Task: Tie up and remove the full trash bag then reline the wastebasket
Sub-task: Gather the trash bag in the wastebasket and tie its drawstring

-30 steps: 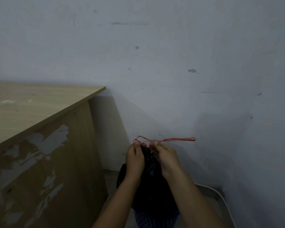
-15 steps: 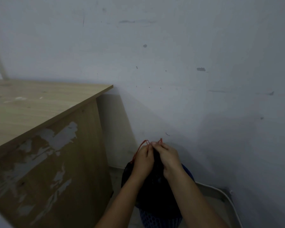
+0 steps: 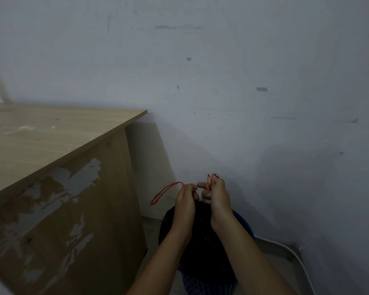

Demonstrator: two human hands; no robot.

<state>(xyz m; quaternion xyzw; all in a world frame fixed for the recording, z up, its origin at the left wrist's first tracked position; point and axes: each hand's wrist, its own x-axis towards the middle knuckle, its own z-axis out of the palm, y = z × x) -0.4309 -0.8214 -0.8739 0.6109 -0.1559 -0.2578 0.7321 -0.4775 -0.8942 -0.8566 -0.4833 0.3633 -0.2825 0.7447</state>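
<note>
Left hand grip: pinching one red drawstring loop, loop trails out to its left. Right hand grip: holding the second red loop, short end poking up above the fingers. Both grips sit directly above the black trash bag, neck gathered between them; hands nearly touching, equally near. Bag still in the blue wastebasket, right of the desk, by the wall. Count: two loops, one bag, one basket. Next call: cross loops, pull apart sideways
</note>
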